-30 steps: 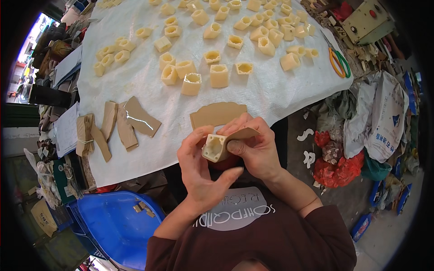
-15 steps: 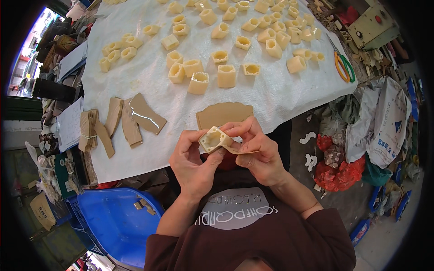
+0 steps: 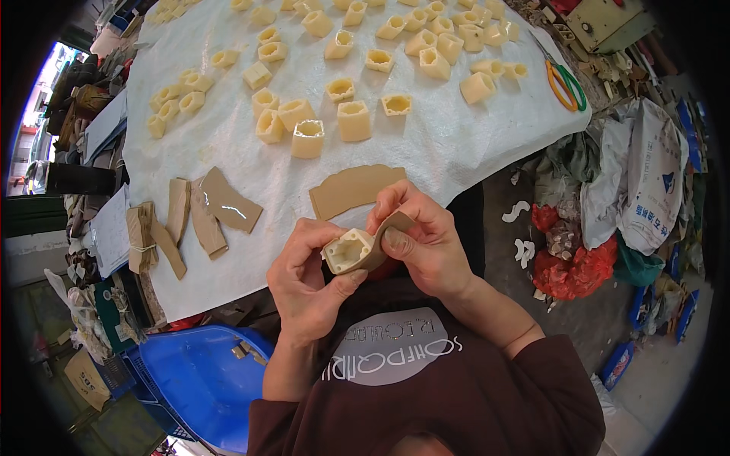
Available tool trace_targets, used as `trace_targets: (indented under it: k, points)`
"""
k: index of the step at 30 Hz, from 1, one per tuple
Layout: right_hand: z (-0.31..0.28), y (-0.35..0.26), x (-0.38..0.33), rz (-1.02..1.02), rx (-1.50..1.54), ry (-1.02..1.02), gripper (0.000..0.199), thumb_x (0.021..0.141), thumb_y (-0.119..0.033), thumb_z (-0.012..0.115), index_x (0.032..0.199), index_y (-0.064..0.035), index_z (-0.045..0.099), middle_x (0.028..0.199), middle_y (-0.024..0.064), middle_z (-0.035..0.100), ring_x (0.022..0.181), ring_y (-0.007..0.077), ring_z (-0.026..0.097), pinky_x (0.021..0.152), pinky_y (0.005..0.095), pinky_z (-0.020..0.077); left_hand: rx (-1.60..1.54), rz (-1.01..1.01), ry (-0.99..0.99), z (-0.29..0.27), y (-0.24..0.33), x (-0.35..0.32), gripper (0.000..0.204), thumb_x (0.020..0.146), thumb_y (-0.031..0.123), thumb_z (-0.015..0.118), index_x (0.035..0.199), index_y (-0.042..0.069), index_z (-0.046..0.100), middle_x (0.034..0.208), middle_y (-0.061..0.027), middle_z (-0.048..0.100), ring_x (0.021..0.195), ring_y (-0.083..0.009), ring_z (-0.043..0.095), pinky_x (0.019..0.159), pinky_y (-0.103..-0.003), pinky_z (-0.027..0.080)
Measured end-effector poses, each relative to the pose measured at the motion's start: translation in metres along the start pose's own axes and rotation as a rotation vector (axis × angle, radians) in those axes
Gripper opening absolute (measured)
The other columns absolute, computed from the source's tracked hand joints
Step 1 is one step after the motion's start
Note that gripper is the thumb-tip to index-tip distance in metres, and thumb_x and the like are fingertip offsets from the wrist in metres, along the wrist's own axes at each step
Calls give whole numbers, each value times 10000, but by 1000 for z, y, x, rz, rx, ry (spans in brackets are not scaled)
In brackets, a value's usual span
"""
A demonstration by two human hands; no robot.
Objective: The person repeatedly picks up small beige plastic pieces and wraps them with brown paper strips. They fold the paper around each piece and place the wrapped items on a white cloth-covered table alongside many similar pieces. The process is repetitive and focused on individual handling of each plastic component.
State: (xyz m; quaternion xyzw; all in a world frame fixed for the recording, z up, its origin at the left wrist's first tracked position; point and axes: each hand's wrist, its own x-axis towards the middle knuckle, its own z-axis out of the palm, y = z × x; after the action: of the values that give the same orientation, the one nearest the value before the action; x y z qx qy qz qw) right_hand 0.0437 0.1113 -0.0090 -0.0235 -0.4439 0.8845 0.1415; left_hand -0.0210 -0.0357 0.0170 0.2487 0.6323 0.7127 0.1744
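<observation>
My left hand (image 3: 298, 280) grips a cream-coloured hollow, angular block (image 3: 348, 249) with small holes round its rim, its open side facing up. Round the block's lower side runs a tan strip (image 3: 397, 222) of what looks like thin leather or card. The strip's free end is pinched between the thumb and fingers of my right hand (image 3: 432, 247), pulled up at the block's right side. A wide tan piece (image 3: 357, 190) with a curved far edge lies flat on the table just beyond my hands.
Several cream hollow blocks (image 3: 353, 121) stand across the white-covered table (image 3: 220, 152). More tan pieces (image 3: 228, 199) lie at the left. Scissors (image 3: 564, 85) with orange and green handles rest near the right edge. A blue tub (image 3: 199, 380) is at lower left; bags (image 3: 654, 178) stand right.
The strip's free end has come up from below the block to its right side, and the strip now follows the block's lower side. My view has shifted slightly.
</observation>
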Motion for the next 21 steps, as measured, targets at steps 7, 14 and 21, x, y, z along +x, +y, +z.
trace_targets:
  k: [7,14,21]
  points:
    - [-3,-6,0,67,-32,-51,153,824,-146,649,840,-50,530,988,87,482,884,144,517,800,288,430,-14,-14,-52,-4,-2,0,381,656,79,765,968,-46,586,920,-91,556,843,-163,513,766,-274,407]
    - [-2,-12,-2,122,-58,-66,159,805,-79,660,854,-47,511,933,93,554,838,128,533,759,263,452,74,46,-100,-5,-8,0,410,667,174,779,982,-16,600,982,-87,523,958,-185,461,829,-300,381]
    - [-5,-12,0,51,-121,-59,168,798,-36,655,848,-55,496,900,84,568,822,125,516,730,258,441,266,97,-63,-2,-10,-1,444,698,249,759,1051,34,597,1155,-119,388,1037,-220,419,870,-343,373]
